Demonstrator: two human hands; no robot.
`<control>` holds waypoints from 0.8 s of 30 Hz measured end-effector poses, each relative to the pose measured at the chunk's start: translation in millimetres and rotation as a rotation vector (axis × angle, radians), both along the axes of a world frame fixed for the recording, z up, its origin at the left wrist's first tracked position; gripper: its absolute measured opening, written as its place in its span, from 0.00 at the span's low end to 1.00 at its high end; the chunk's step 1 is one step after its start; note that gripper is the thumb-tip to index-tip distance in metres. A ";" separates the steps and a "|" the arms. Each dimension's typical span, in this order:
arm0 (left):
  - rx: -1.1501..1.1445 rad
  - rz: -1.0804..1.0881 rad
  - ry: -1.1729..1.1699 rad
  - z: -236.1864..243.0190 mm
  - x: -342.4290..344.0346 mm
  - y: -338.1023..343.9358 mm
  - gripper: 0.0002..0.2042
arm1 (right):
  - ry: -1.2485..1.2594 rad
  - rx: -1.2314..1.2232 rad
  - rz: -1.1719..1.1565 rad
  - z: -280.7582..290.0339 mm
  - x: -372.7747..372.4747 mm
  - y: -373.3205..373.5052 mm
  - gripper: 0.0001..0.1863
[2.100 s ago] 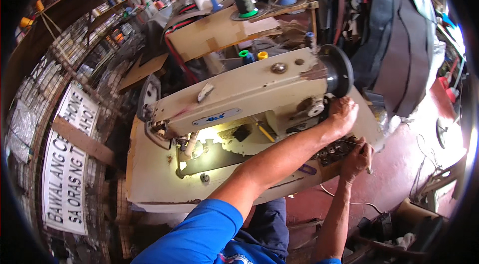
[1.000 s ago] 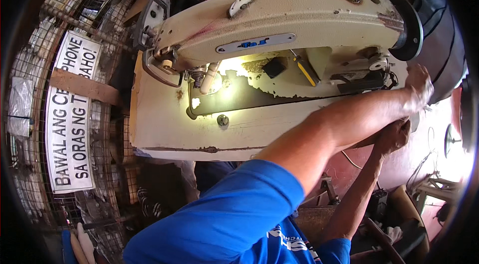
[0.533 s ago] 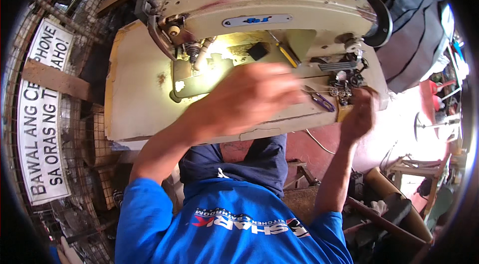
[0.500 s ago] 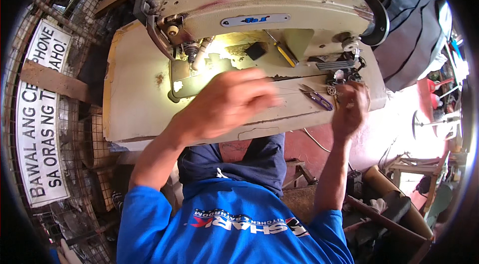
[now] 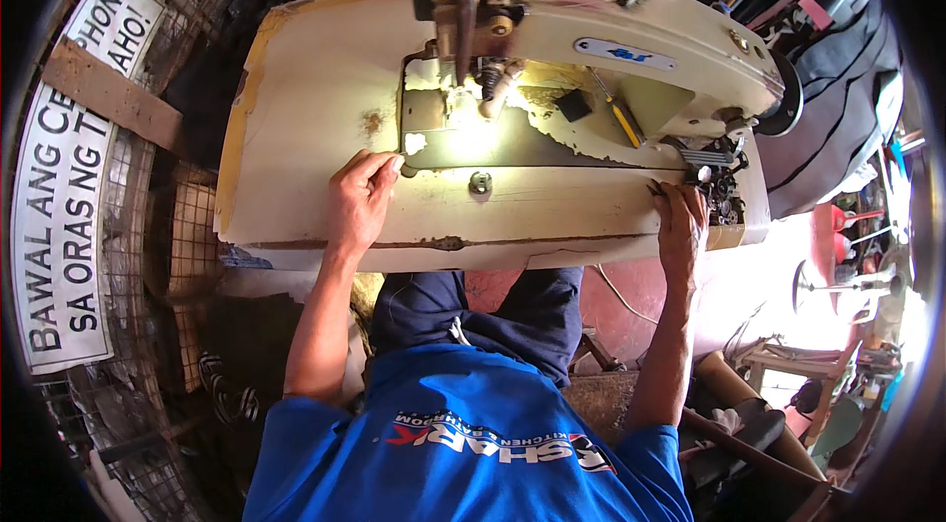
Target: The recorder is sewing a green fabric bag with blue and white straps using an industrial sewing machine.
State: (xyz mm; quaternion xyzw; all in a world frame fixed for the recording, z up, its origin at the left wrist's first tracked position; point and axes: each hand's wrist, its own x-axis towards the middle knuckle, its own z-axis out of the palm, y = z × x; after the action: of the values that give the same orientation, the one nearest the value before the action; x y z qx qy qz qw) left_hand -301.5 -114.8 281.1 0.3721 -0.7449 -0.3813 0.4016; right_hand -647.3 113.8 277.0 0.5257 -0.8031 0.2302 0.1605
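An industrial sewing machine (image 5: 562, 0) with worn cream paint stands on a pale table (image 5: 286, 128). A lamp lights its needle area (image 5: 473, 118). My left hand (image 5: 363, 202) is pinched at the left corner of the dark bed plate (image 5: 552, 147); whatever lies between those fingertips is too small to make out. Near the table's right end, my right hand (image 5: 680, 221) curls round a small dark pointed tool (image 5: 656, 188), beside the metal bobbin-winder parts (image 5: 724, 197). A yellow screwdriver (image 5: 626, 123) and a black square piece (image 5: 574, 107) lie under the machine's arm.
A wire-mesh wall (image 5: 192, 276) with a sign and wooden slat (image 5: 108, 88) is on the left. Dark leather sheets (image 5: 833, 108) hang at right rear. Rolled material (image 5: 788, 433) and a cord (image 5: 626, 305) lie below at right.
The view has shifted. My left hand moved from mid-bed leftward to the plate's corner. My right hand shifted left. The purple snips earlier lying on the table no longer show there.
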 end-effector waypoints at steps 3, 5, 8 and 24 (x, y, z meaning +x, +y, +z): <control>-0.021 -0.001 0.037 -5.8 0.9 -3.0 0.05 | 0.140 0.093 -0.035 -0.6 -2.0 -5.3 0.10; 0.013 0.007 0.085 -2.2 1.1 0.5 0.05 | 0.246 0.077 -0.100 9.2 8.0 -17.2 0.07; -0.008 0.012 0.082 -3.4 6.0 -2.1 0.05 | 0.145 -0.083 0.019 27.8 41.7 -36.3 0.11; -0.003 -0.026 0.172 -2.6 5.4 -1.7 0.05 | -0.059 0.246 0.369 33.2 201.6 -182.7 0.06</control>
State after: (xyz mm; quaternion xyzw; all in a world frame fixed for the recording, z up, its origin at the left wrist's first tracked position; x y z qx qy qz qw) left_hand -296.1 -116.5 278.4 0.3274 -0.7131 -0.4159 0.4598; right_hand -445.7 -68.9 310.3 0.6723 -0.7197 0.1712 0.0267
